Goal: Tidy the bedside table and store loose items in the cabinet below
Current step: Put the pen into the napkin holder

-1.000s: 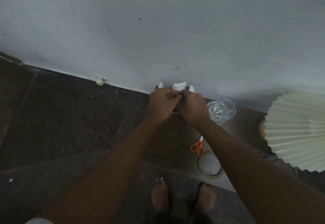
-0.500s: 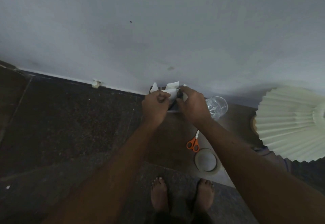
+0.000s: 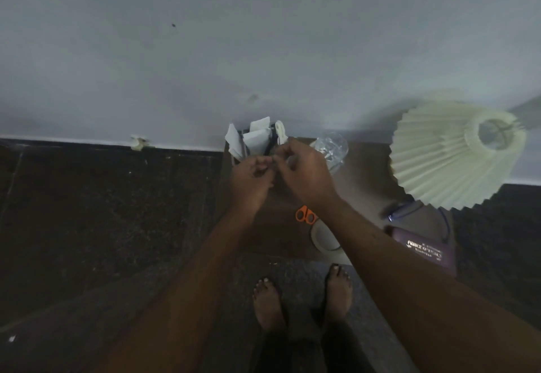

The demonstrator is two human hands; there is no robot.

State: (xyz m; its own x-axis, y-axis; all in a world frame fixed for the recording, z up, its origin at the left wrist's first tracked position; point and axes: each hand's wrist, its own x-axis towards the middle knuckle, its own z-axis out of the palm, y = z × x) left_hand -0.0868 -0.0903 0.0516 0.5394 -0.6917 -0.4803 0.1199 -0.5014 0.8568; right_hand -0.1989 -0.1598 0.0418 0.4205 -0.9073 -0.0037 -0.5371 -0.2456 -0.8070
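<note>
My left hand (image 3: pixel 251 178) and my right hand (image 3: pixel 305 171) meet fingertip to fingertip over the back left corner of the brown bedside table (image 3: pixel 367 173). Whether something small is pinched between them is too dim to tell. Just beyond the fingers stands a dark holder (image 3: pixel 270 141) with white folded papers (image 3: pixel 257 138) and a white clip (image 3: pixel 280 132) sticking up; neither hand touches the papers. A clear glass (image 3: pixel 332 146) stands right of my right hand. Orange-handled scissors (image 3: pixel 305 215) and a round pale lid (image 3: pixel 323 238) lie near the front edge, partly under my right forearm.
A pleated cream lampshade (image 3: pixel 448 162) overhangs the table's right side. Below it lie a purple glasses case (image 3: pixel 424 248) with white lettering and a blue cord (image 3: pixel 402 211). The grey wall runs behind; dark stone floor spreads left. My bare feet (image 3: pixel 268 305) stand before the table.
Both hands have let go of the papers and holder and drawn back a little toward me, fingertips now together. The view has shifted, showing more of the lamp and the purple case.
</note>
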